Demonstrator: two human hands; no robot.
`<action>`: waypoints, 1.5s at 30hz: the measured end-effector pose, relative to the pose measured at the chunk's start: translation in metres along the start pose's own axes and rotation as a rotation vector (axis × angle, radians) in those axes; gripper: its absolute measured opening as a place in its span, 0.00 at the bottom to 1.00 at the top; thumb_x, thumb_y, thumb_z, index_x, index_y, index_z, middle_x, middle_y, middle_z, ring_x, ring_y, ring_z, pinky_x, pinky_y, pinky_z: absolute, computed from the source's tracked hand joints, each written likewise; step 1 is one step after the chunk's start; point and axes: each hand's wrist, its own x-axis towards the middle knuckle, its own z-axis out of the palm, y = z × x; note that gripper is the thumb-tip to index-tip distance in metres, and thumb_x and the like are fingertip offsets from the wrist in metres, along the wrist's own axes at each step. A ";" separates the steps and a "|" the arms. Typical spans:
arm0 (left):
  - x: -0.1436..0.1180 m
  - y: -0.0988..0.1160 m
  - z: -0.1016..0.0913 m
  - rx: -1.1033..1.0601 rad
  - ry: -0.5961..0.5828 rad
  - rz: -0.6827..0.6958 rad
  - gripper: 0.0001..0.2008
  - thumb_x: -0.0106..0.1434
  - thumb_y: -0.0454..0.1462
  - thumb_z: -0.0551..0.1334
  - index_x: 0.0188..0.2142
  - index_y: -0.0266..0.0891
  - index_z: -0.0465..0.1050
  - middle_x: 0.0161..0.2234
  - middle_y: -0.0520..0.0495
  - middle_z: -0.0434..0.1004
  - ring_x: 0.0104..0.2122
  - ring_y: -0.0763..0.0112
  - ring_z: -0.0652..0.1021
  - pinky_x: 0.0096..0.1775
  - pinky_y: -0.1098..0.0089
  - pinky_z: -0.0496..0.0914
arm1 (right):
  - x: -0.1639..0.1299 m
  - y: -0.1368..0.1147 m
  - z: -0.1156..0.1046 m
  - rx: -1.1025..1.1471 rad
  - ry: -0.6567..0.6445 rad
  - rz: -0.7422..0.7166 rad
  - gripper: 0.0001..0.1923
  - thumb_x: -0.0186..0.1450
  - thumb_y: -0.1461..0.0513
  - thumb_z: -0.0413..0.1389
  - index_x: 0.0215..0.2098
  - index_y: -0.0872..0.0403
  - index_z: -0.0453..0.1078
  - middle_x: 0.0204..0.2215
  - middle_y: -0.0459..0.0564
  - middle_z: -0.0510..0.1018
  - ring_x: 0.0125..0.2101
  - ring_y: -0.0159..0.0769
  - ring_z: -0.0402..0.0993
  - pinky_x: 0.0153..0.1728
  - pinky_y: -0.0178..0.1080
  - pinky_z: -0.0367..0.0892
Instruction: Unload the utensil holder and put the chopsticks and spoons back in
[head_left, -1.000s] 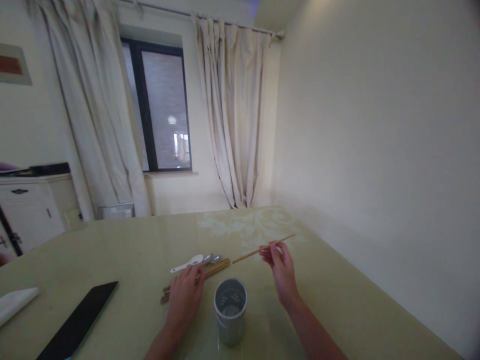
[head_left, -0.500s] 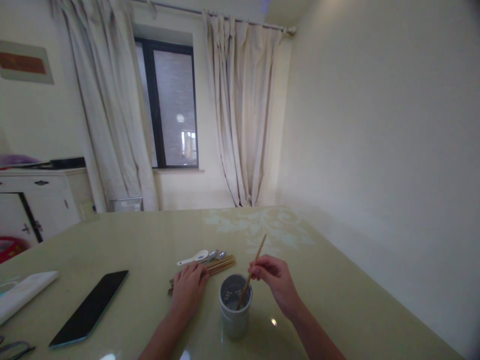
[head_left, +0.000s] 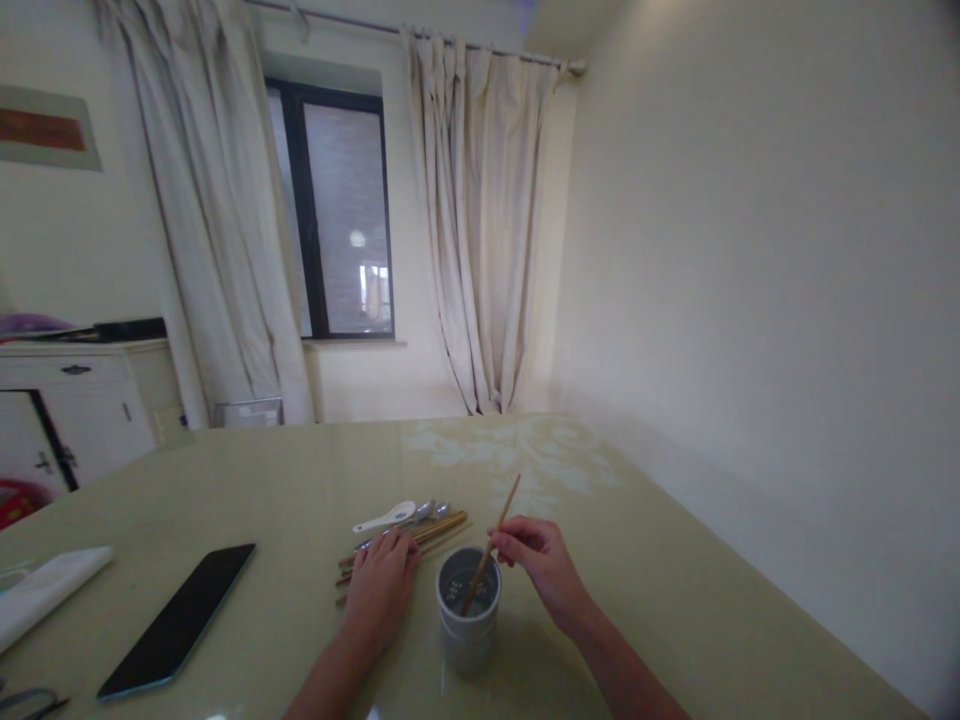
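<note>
A grey utensil holder (head_left: 469,640) with holes in its bottom stands upright in front of me. My right hand (head_left: 544,560) pinches a wooden chopstick (head_left: 508,505) whose lower end is inside the holder, leaning against no visible support but my fingers. To the left of the holder, my left hand (head_left: 384,575) lies over a bundle of chopsticks (head_left: 442,528), its fingers curled onto them. One chopstick near its thumb sits slightly apart from the others. Just behind the bundle are a white spoon (head_left: 386,517) and metal spoons (head_left: 442,509).
A black tablet-like slab (head_left: 180,620) lies on the table (head_left: 300,480) at left. Beyond it are a white flat object (head_left: 52,590) and part of some scissors (head_left: 34,702). A wall (head_left: 750,400) runs along the table's right side.
The chopstick in my right hand has shifted slightly left within the holder. Under my left hand the chopsticks have spread, one sliding apart toward the holder.
</note>
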 end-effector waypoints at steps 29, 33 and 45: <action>0.008 -0.017 0.014 -0.017 0.229 0.082 0.18 0.74 0.36 0.51 0.48 0.45 0.80 0.48 0.44 0.84 0.49 0.56 0.81 0.54 0.57 0.72 | 0.021 0.002 -0.035 0.273 0.477 -0.158 0.25 0.57 0.44 0.73 0.42 0.52 0.80 0.34 0.50 0.85 0.34 0.38 0.80 0.39 0.39 0.74; 0.007 -0.019 0.009 0.079 0.128 0.021 0.17 0.74 0.36 0.52 0.50 0.43 0.80 0.51 0.42 0.83 0.53 0.54 0.80 0.54 0.57 0.70 | 0.018 -0.005 -0.034 0.308 0.388 -0.167 0.25 0.58 0.45 0.73 0.45 0.51 0.81 0.33 0.49 0.85 0.33 0.36 0.78 0.39 0.38 0.74; 0.009 -0.023 0.016 -0.035 0.054 -0.035 0.15 0.73 0.36 0.53 0.44 0.42 0.80 0.49 0.41 0.83 0.52 0.55 0.80 0.53 0.58 0.70 | 0.000 -0.002 -0.005 0.168 0.069 -0.034 0.20 0.58 0.48 0.74 0.41 0.51 0.84 0.33 0.53 0.86 0.36 0.44 0.81 0.44 0.45 0.73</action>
